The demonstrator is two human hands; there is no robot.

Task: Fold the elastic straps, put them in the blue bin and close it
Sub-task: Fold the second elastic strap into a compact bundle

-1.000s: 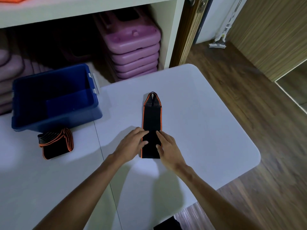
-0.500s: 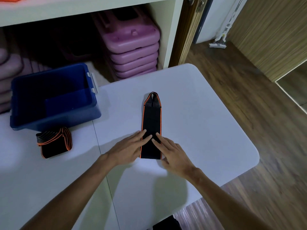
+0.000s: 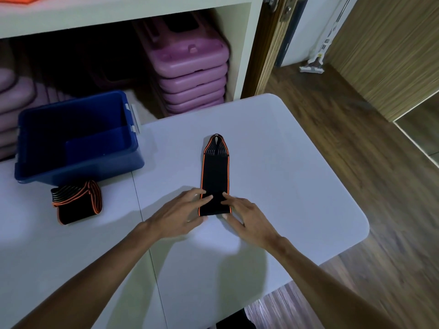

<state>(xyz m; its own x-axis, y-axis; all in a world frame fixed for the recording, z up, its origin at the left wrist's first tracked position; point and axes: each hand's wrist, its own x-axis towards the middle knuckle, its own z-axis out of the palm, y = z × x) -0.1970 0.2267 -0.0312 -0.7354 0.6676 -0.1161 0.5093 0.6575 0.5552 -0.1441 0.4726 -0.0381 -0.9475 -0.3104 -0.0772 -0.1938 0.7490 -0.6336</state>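
One folded strap (image 3: pixel 77 201) waits beside the empty, lidless blue bin (image 3: pixel 78 170). Your left hand (image 3: pixel 180 216) and right hand (image 3: pixel 247 217) press flat, unclosed, on the long strap (image 3: pixel 215 176) — binning and closing remain.

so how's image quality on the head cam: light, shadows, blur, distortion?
Head view: dim overall, with a bright patch on the white table between the forearms; soft shadows fall beside the left hand and right hand; the dark-blue plastic bin interior and shelf recess are murky; the wood floor smears at the right edge; wide-angle bowing bends the table edge.
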